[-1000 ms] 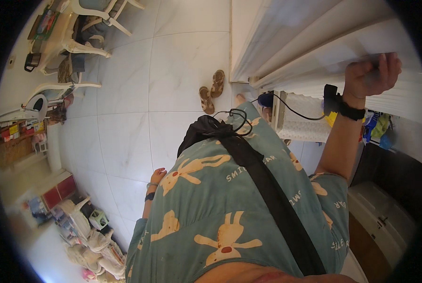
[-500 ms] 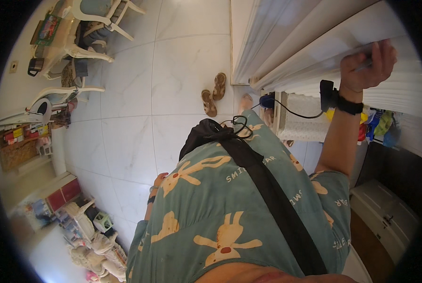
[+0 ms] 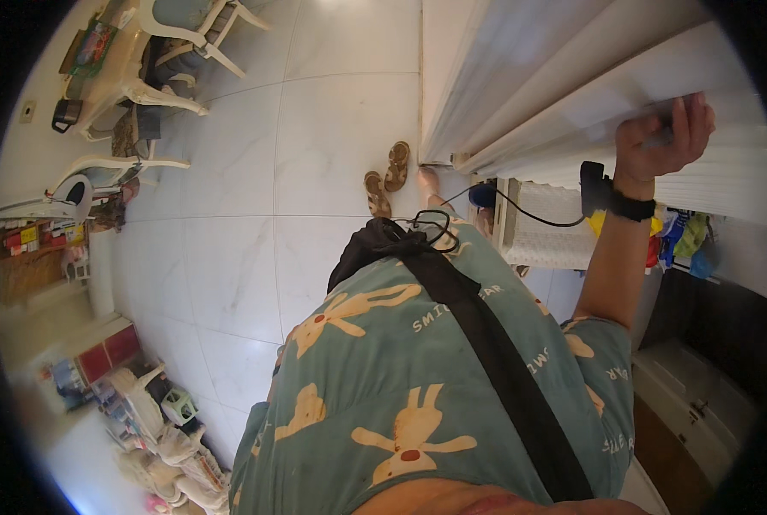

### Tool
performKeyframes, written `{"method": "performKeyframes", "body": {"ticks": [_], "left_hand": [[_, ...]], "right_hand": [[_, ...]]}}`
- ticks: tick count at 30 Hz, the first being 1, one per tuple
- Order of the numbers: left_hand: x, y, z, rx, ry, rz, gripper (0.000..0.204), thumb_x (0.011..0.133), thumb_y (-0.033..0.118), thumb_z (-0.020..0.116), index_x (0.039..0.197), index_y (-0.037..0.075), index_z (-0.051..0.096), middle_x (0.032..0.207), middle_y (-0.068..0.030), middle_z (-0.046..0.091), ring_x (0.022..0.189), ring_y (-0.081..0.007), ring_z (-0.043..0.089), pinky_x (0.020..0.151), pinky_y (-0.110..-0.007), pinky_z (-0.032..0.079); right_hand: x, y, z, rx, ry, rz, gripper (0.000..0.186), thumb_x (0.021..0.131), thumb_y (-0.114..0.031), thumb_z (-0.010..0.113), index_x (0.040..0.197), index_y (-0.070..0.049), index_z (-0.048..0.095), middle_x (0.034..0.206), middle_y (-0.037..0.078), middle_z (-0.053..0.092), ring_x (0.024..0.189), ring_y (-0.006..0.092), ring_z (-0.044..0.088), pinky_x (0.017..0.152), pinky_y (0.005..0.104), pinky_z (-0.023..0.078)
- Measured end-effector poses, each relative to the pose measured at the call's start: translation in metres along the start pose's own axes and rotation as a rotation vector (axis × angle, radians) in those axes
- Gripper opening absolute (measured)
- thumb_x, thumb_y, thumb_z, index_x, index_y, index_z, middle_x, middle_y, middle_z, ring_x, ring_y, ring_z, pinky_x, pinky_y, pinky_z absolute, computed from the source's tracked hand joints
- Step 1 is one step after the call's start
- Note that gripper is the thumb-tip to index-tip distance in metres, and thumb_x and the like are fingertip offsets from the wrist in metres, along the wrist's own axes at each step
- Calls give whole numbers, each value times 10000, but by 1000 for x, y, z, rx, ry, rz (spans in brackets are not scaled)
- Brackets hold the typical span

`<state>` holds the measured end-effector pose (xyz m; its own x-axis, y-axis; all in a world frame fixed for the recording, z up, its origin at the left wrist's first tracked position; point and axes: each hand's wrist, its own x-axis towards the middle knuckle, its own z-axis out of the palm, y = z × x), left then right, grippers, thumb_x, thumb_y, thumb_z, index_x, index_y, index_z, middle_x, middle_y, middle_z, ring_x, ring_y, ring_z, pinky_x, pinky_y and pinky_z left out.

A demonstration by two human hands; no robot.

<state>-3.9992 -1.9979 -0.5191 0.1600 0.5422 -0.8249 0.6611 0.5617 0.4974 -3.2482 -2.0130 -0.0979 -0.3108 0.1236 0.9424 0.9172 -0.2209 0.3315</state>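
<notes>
My right hand (image 3: 663, 144) is raised at the upper right, against the edge of a white panelled door (image 3: 572, 107). Its fingers stretch away from me, and the thumb stands apart from them. A small dark patch shows between thumb and fingers; I cannot make out whether it is a handle. A black band with a dark block (image 3: 596, 184) sits on that wrist, and a black cable (image 3: 542, 216) runs from it toward my waist. My left hand is hidden behind my green printed shirt (image 3: 349, 386).
Brown sandals (image 3: 387, 180) lie on the pale tiled floor, beside my bare foot (image 3: 430, 184). A white cushioned bench (image 3: 551, 225) stands below the door. Chairs and a table (image 3: 113, 81) are at the far left. Piled belongings (image 3: 156, 412) stand at the lower left, a white cabinet (image 3: 692, 386) at the lower right.
My right hand has shifted slightly down and left along the door edge. One foot has stepped a little left, toward the sandals. My left hand has slipped out of sight behind the shirt.
</notes>
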Motion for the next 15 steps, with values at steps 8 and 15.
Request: {"method": "performKeyframes", "body": {"ticks": [8,15], "left_hand": [[-11,24,-2,35,43,17,360,770,195,542,1065,9,450,908,-117,570,783,-155,555,681,-257,454],[-15,-11,13,7,14,-12,366,771,204,541,1066,7,450,905,-115,572,783,-154,555,682,-256,453]], "right_hand": [[-5,1,-11,-83,-64,1,256,780,-231,418,983,-86,475,1071,102,496,937,288,467,763,392,356],[-2,-1,-11,-88,-75,0,254,798,-232,404,987,-80,479,1071,110,499,941,277,474,760,381,360]]}}
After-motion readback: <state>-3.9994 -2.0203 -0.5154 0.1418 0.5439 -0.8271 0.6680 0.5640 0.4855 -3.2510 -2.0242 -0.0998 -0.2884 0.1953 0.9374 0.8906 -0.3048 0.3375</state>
